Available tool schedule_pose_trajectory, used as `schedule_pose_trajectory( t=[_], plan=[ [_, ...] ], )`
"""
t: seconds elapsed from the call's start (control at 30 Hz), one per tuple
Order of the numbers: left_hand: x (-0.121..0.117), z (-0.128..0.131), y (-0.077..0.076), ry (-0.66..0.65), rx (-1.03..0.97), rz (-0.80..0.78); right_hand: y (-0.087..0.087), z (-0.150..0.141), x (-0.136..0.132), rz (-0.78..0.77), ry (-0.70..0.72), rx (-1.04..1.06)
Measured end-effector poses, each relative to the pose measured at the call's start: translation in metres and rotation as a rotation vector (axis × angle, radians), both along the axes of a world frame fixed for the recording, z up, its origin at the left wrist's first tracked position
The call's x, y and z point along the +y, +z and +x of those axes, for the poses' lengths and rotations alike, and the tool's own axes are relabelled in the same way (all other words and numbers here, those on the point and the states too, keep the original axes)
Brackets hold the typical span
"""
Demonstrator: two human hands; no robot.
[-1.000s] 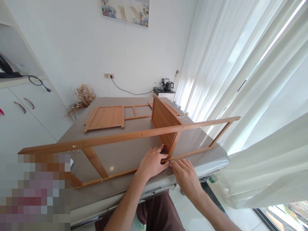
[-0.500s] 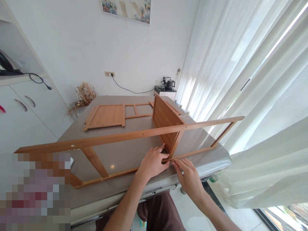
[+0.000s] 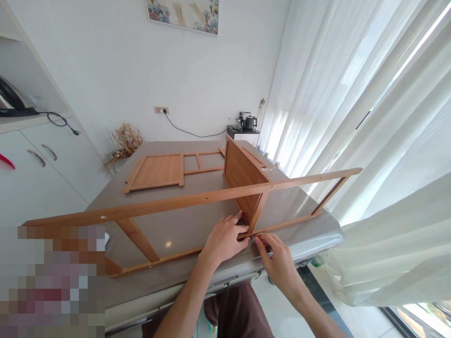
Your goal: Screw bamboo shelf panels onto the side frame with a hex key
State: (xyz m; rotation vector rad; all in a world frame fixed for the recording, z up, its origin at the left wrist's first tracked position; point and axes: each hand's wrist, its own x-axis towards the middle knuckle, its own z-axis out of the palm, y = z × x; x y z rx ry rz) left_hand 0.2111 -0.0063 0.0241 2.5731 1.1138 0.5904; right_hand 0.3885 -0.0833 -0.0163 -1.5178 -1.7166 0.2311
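Observation:
A long bamboo frame [image 3: 183, 199] with cross slats stands on its side along the near table edge. A bamboo shelf panel [image 3: 243, 173] stands upright against it, running away from me. My left hand [image 3: 225, 238] grips the lower rail where it meets the panel, its fingers wrapped around the joint. Just to the right, my right hand [image 3: 273, 253] pinches a small screw-like metal piece [image 3: 252, 239] at the outer face of that rail. The fingertips cover most of this piece, so its exact kind is unclear.
Another bamboo panel with an open frame [image 3: 158, 171] lies flat on the grey table [image 3: 197, 225]. A coffee maker and kettle [image 3: 249, 123] stand beyond it. White curtains [image 3: 369, 141] hang on the right. Dried plants [image 3: 125, 141] and a white cabinet [image 3: 38, 173] are left.
My right fingers have shifted slightly at the rail, still pinching the small metal piece. My left hand keeps its hold. The view has moved a little.

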Motion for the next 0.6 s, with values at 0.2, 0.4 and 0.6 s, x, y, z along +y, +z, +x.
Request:
schedule_pose_trajectory(
  t=[0.2, 0.4, 0.6],
  plan=[
    [-0.001, 0.002, 0.001, 0.001, 0.017, 0.005, 0.0, -0.001, -0.002, 0.032, 0.0, -0.024],
    [0.0, 0.003, 0.0, -0.006, 0.03, 0.022, 0.01, -0.001, -0.001, 0.058, -0.039, -0.001],
    [-0.002, 0.005, 0.0, 0.006, 0.038, 0.057, 0.006, 0.01, -0.001, 0.016, -0.054, 0.121]
  ],
)
